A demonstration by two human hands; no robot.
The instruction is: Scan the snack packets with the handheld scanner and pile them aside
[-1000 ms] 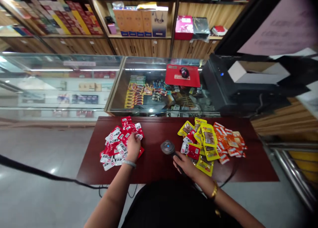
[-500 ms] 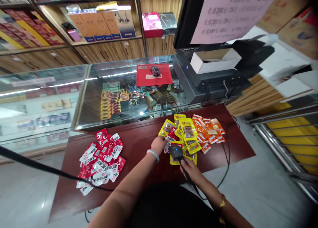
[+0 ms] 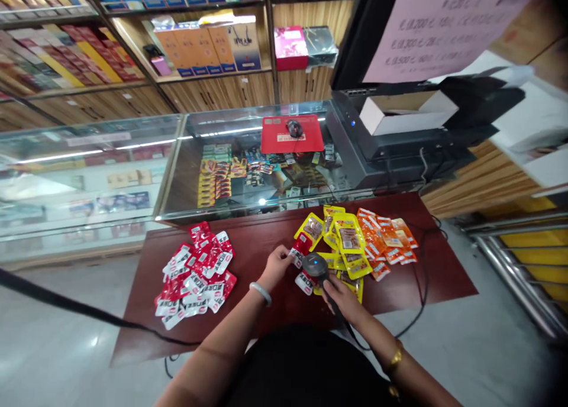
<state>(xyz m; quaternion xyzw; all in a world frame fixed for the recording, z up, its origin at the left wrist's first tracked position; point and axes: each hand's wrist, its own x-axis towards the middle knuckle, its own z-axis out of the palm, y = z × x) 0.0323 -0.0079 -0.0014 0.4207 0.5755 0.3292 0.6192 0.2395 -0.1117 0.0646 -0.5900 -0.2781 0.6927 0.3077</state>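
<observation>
Left hand (image 3: 276,265) pinching a red packet (image 3: 300,247) by its edge, right beside the scanner (image 3: 315,265). Right hand (image 3: 344,299) wrapped tight round the scanner's handle. Best to keep the packet flat and still under the scanner's head. Red pile (image 3: 195,274) well to the left on the tabletop (image 3: 266,241), yellow pile (image 3: 348,241) just behind.

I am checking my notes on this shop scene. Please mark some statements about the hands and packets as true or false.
1. The right hand holds the barcode scanner. True.
2. The left hand rests on the red-and-white packet pile. False: it pinches a red packet beside the yellow packets.
3. The orange packets lie at the left end of the table. False: they lie at the right.
4. A mouse sits on a red pad. True.
</observation>
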